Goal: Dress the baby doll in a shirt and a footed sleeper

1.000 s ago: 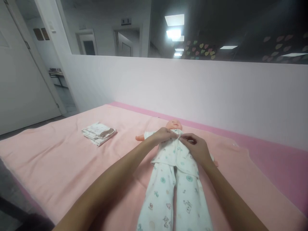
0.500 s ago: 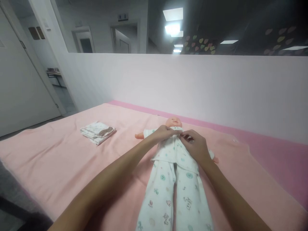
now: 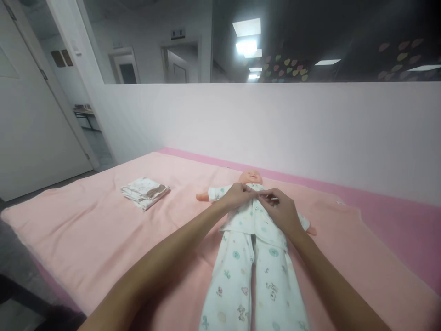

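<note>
A baby doll [image 3: 251,177] lies on its back, dressed in a white printed jacket [image 3: 241,221] and matching trousers [image 3: 234,271]. My left hand [image 3: 240,195] and my right hand [image 3: 280,209] meet at the upper front of the jacket, fingertips close together. Both pinch the jacket's front edges near the chest. The fingers hide whatever fastener may be between them. Below the hands the front opening runs down to the hem. The doll's arms stretch out to either side.
A folded printed cloth [image 3: 144,192] lies to the left on the pink blanket [image 3: 103,234]. Behind the bed rises a white wall [image 3: 275,124] with a dark window above it. At far left stands a door [image 3: 37,119].
My left fingers have moved slightly down the jacket front, toward my right fingertips. The view has tilted and shifted a little. The doll and folded cloth keep their places.
</note>
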Tool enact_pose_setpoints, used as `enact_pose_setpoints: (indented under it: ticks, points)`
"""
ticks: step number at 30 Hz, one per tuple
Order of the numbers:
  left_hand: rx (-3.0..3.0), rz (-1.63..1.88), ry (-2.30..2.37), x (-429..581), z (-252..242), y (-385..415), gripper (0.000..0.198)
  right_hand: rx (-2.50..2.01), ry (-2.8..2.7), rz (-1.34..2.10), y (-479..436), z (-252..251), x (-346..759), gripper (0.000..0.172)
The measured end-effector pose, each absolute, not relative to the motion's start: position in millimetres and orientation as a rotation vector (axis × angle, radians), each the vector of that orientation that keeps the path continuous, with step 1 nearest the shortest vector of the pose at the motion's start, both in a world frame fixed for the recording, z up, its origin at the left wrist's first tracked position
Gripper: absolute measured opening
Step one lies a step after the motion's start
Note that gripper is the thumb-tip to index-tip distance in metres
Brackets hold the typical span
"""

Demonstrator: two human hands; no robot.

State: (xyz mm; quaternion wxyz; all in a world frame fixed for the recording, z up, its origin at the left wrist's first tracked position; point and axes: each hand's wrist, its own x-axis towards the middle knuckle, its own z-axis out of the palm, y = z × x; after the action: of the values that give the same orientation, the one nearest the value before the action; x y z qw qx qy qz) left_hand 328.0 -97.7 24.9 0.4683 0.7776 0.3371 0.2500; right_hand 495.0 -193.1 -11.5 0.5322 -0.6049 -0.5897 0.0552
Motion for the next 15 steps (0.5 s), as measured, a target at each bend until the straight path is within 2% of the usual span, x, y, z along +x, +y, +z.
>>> enact_pose_setpoints:
  ticks: [15]
  points:
    - [1.913,0.659,0.8,330.6,22.9,-99.6,0.029,-1.478,-1.453,-0.032,-191.3,-12.2,494.7,0.025]
